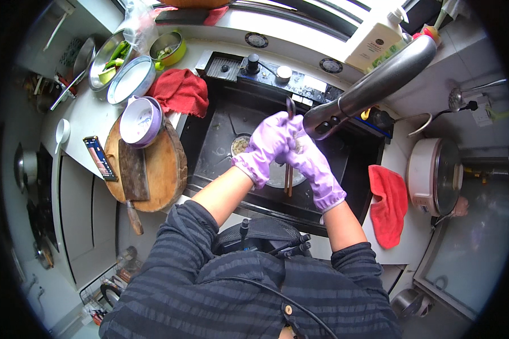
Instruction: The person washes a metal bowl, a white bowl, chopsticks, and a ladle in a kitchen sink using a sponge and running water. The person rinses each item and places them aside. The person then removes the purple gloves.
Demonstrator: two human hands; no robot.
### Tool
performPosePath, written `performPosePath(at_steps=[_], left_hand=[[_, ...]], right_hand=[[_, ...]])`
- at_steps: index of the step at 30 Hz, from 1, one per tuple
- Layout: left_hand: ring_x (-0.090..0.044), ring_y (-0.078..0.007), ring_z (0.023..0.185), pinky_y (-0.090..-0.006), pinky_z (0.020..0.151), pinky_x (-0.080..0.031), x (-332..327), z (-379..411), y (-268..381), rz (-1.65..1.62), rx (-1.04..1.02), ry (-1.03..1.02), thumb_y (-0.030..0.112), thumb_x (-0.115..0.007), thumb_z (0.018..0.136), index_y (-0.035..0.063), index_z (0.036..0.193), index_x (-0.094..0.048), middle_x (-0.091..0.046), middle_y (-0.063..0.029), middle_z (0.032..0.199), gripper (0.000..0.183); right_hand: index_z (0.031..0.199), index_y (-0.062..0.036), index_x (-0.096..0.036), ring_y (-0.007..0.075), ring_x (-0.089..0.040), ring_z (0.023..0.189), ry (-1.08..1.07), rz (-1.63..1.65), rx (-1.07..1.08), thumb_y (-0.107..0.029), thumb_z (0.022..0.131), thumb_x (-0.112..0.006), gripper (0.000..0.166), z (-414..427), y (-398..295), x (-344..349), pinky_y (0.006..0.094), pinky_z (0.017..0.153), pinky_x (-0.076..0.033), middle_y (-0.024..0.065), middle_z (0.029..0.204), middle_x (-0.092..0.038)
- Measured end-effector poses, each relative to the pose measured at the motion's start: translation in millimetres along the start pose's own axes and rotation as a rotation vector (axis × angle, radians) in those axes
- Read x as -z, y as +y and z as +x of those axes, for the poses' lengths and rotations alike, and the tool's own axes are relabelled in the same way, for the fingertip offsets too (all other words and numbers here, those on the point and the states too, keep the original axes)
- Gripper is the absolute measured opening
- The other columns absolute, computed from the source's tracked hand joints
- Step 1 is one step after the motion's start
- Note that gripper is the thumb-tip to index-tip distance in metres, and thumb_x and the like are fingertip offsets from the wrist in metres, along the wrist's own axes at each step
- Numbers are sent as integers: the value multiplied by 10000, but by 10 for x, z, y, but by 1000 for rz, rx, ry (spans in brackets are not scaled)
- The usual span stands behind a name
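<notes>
Both of my hands wear purple rubber gloves and meet over the black sink [216, 123]. My left hand [269, 142] and my right hand [307, 154] are closed together around a small bundle of utensils. The curved dark end of what looks like a metal spoon [290, 107] rises above the fingers. Below them, brown chopsticks [288, 181] stick out towards me. The gloves hide the middle of the bundle. Under my hands, a pale round dish or bowl [275, 181] lies partly covered. A drain strainer [239, 145] holding food scraps sits beside my left hand.
A grey pull-out faucet [371, 87] reaches over the sink close to my right hand. At left, purple bowls [138, 120] and a cleaver [133, 169] rest on a round wooden board [165, 169], with a phone [100, 158] beside it. Red cloths [388, 205] and a rice cooker [434, 176] are nearby.
</notes>
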State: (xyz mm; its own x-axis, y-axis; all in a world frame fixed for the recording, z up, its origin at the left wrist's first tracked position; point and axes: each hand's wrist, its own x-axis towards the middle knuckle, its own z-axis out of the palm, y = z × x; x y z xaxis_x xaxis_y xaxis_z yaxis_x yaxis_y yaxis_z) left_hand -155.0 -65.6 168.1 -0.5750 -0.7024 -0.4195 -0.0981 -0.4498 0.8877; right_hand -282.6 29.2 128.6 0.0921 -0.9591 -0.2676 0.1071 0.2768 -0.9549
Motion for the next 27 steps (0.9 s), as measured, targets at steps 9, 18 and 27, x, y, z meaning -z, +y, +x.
performPosePath(at_steps=[9,18,27], left_hand=[[-457,-29,483,-188,465,-337,226,138,222,-180,-103,370,420,-705,1013,69,934,-767,-570,51,630,365],[-559,-54,574,-179,521,-438,144,-12,120,-55,-37,-202,296,-688,1032,45,1150,-648,-725,-37,860,280],[-698,-304,870,-428,816,-526,59,90,-398,580,-522,-233,355,-685,984,63,1136,-740,-742,-140,968,333]], right_hand=[[1194,-45,-655,284,-676,965,223,-542,-85,-293,917,-763,388,-388,103,-153,393,882,-533,146,1051,-694],[1108,-58,-665,183,-645,867,278,-420,-161,-301,926,-809,335,-580,637,179,354,804,-527,71,948,-683],[1448,-36,-548,234,-619,1282,193,-287,0,-81,969,-714,509,-188,985,138,377,1108,-459,97,1347,-669]])
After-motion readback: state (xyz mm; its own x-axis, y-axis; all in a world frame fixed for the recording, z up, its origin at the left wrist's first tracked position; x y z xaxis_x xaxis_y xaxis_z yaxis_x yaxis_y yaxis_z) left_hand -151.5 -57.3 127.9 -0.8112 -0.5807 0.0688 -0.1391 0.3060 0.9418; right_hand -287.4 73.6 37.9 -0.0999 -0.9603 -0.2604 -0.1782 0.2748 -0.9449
